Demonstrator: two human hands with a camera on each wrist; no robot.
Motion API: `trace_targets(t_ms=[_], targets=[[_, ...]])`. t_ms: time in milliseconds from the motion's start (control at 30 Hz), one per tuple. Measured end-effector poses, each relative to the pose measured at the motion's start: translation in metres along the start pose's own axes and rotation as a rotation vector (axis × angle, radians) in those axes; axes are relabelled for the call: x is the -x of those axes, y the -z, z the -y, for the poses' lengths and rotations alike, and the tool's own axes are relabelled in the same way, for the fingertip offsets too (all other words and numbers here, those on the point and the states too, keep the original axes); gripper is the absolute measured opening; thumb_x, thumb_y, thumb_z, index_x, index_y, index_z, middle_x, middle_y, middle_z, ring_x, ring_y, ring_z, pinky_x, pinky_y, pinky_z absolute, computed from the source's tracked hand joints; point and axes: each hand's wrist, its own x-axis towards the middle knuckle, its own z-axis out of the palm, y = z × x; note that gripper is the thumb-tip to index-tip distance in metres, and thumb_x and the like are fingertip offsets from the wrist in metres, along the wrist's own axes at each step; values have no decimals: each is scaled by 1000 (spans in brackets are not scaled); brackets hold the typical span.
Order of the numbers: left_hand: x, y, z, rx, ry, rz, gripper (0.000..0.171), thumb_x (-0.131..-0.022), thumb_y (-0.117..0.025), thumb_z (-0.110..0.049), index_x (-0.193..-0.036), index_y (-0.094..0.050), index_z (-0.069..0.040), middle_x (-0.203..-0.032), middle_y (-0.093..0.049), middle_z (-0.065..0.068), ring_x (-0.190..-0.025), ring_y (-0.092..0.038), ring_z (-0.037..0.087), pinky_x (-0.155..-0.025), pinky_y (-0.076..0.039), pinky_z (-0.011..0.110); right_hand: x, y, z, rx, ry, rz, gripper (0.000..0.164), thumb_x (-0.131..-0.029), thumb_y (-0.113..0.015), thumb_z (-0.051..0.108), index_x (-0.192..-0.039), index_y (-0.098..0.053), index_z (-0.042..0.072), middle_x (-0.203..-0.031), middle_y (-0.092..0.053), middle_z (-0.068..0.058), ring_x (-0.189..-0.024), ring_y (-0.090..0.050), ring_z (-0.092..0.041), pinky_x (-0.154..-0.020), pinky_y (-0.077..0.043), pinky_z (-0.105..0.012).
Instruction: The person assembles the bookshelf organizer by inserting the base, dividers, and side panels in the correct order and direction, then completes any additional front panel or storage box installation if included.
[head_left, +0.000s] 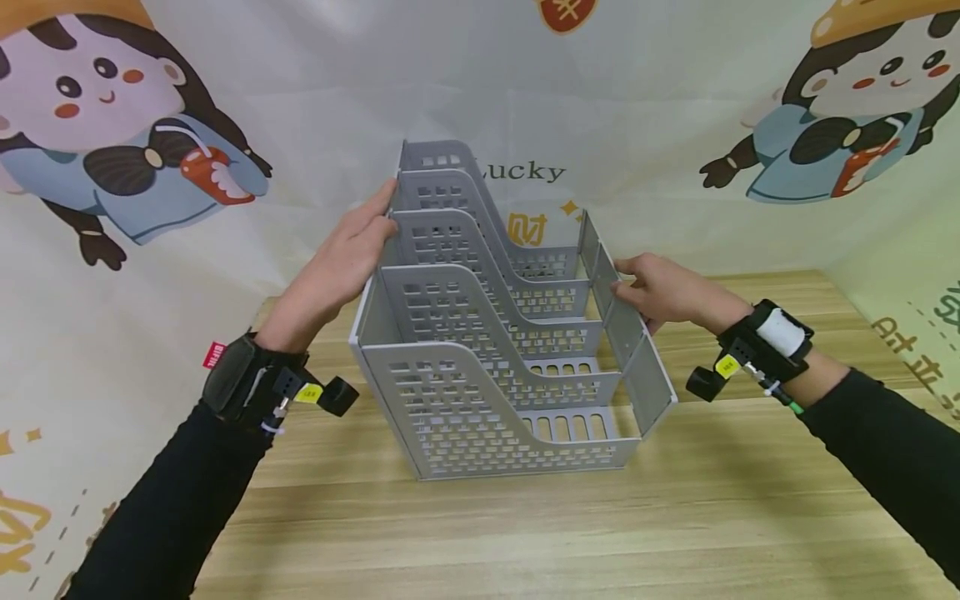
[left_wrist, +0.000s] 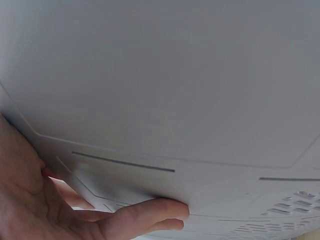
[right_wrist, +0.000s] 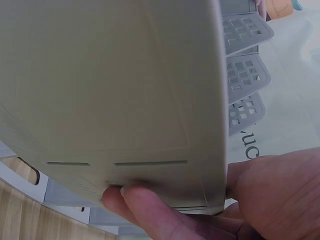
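A grey plastic file organizer [head_left: 450,400], with several upright perforated dividers sloping down to the right, stands on or just above the wooden table; I cannot tell which. My left hand [head_left: 348,250] grips its tall left side near the back. In the left wrist view, the thumb and a finger of that hand [left_wrist: 115,220] lie against the smooth slotted side panel [left_wrist: 165,90]. On the opposite side, my right hand [head_left: 667,287] holds the lower right panel [head_left: 618,321]. The right wrist view shows its fingertips [right_wrist: 145,200] on the panel's outer face, other fingers partly hidden at the edge.
The wood-grain tabletop [head_left: 487,542] spreads around the organizer. Behind it hangs a pale printed cloth [head_left: 360,67] with cartoon figures and lettering. Straps with small cameras sit on both wrists.
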Motion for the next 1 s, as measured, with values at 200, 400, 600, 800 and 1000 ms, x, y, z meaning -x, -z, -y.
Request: trace_targets(t_ms=[200, 400, 600, 800, 1000], targets=[[0, -1, -1, 3, -5, 1, 62, -105, -26, -14, -161, -2, -3, -168, 0, 10, -151, 1, 17, -120, -5, 32, 0, 0, -1, -17, -15, -5, 50, -107, -44, 3, -150, -31, -17, -112, -65, -36, -76, -74, -34, -58, -60, -39], [-1, 1, 2, -17, 26, 4, 60, -107, -24, -15, -161, -1, -4, -168, 2, 9, -151, 3, 18, -120, -4, 32, 1, 1, 0, -21, -19, -3, 50, -107, -44, 3, -151, -30, -15, -114, -64, -36, -79, -74, -35, -59, -60, -40], [-1, 0, 1, -16, 19, -2, 61, -107, -25, -17, -161, -2, -3, -168, 1, 9, -151, 1, 17, -120, -5, 31, 1, 1, 0, -9, -12, -7, 49, -107, -43, 3, -150, -32, -17, -115, -64, -37, -79, -74, -36, -59, -60, -40], [0, -1, 1, 3, 1, -3, 62, -106, -26, -16, -162, -2, -4, -168, 0, 9, -151, 0, 16, -120, -7, 33, 1, 1, 1, 2, -9, -11, 48, -107, -43, 3, -150, -32, -16, -116, -63, -37, -79, -74, -36, -58, -60, -40], [-1, -2, 3, 34, -35, -12, 63, -104, -27, -13, -162, -4, -2, -168, -5, 11, -151, -4, 16, -120, -10, 38, 1, 1, 2, 9, -15, -6, 48, -107, -43, 3, -150, -32, -17, -114, -65, -36, -79, -74, -35, -59, -60, -39]])
